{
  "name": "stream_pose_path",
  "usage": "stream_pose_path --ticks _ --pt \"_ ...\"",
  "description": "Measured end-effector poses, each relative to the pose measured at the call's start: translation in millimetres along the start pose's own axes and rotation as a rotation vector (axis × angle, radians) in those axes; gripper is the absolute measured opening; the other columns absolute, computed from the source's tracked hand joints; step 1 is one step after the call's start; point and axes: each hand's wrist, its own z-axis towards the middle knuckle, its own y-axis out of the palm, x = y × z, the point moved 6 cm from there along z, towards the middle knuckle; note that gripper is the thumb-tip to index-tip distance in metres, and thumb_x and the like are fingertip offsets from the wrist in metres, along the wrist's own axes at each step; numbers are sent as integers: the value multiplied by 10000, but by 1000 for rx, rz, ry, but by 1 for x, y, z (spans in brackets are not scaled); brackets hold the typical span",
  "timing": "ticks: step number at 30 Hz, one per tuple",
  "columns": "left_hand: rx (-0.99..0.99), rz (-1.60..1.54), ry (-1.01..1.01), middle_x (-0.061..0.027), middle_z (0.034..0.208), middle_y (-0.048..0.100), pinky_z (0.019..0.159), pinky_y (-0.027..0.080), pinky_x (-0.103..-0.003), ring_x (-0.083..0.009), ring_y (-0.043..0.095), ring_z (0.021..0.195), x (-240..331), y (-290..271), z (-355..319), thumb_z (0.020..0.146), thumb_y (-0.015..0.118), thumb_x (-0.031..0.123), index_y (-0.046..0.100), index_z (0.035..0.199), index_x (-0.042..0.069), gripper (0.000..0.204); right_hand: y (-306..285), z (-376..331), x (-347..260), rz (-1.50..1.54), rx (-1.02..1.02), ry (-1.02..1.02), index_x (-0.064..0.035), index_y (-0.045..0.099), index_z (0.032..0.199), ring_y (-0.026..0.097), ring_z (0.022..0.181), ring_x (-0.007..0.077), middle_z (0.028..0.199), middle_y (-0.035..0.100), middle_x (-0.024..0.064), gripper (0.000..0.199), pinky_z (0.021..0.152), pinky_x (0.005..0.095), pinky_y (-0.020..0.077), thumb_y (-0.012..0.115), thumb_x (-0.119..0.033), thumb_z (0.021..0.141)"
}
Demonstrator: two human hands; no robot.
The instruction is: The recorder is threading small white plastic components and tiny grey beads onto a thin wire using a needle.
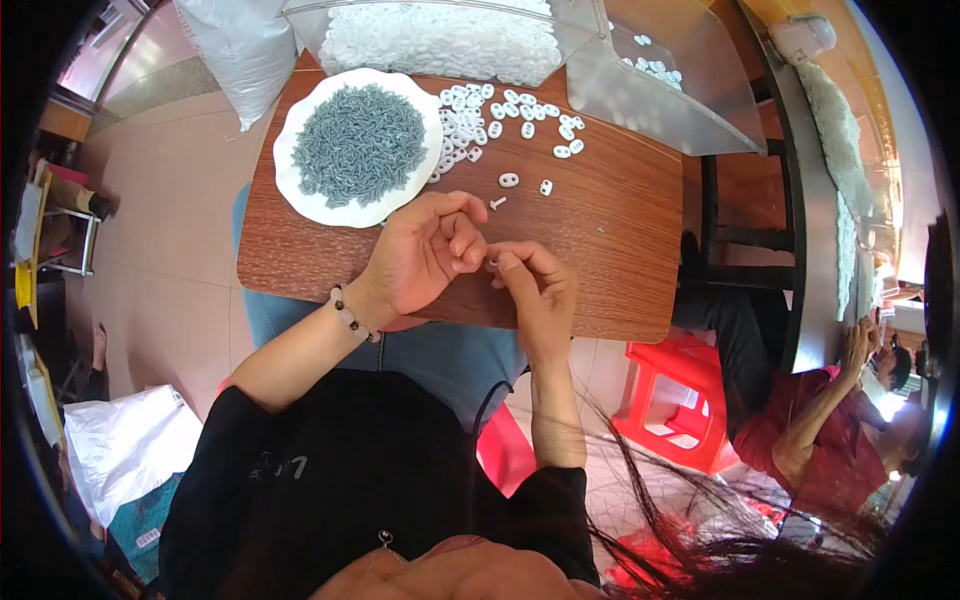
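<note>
Table w/ brown wood-look top & round corners is in front of the person. L hand w/ bead bracelet & bare-wristed R hand are up close together over its near side. R thumb & pointer are pinched on a tiny white bit, mostly hid, so can't tell its shape. L fingers are curled in, tips near the bit; can't tell if they hold it too.

Just past the hands, a small white T-shaped peg lies on its side. Past that is a white oval piece w/ 2 holes, & to its R another small white piece. More white 2-hole ovals lie in a loose bunch, some spread out R. Big white plate w/ wavy rim, just L of the bunch, has a heap of thin gray-blue pegs. Clear bin at back is packed w/ white pcs; clear bin to its R has a few. Red plastic stool is on the floor, R side
</note>
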Motion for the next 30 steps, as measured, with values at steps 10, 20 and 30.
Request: stream_pose_path --ticks 10,20,30 --pt "-23 141 137 -51 658 516 637 412 -262 -178 541 708 1 -1 -5 921 468 229 520 948 2 235 3 -7 -5 -112 32 -95 51 679 917 571 793 75 836 643 23 101 729 199 436 652 -23 854" --pt "-99 175 183 -49 723 521 715 416 -260 -165 533 760 -2 2 -11 916 424 236 499 1003 -6 268 2 -5 3 57 16 63 24 695 908 577 759 59 809 656 24 88 713 192 447 671 -21 835" --pt "-58 99 161 -37 724 502 701 407 -252 -158 522 765 -7 1 -12 903 444 232 496 1011 7 255 2 -4 11 78 25 109 8 667 876 547 713 44 788 634 0 81 646 176 413 669 -67 845"
